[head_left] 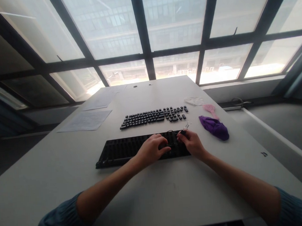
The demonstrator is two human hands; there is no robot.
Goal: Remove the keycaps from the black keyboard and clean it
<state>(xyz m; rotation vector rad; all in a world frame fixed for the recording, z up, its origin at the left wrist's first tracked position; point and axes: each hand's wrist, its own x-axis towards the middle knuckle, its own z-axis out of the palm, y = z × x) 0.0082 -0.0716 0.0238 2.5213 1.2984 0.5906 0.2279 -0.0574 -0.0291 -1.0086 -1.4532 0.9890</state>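
A black keyboard (127, 147) with most of its keycaps off lies before me on the white table. My left hand (152, 149) rests over its middle, thumb and forefinger apart, with other fingers partly hidden. Pinched in my right hand (193, 142), above the keyboard's right end, is a keycap puller (187, 125), its thin wire prongs pointing up and away. Something small and dark shows at those fingertips; I cannot tell whether it is the puller's handle or a keycap. Beyond the keyboard, loose black keycaps (146, 117) are laid out in keyboard order.
To the right lie a purple cloth (214, 127), a pink hairbrush (209, 109) and a clear plastic bag (193, 100). Paper sheets (85, 121) are spread at the left. The white table (157, 202) reaches towards tall windows (172, 18).
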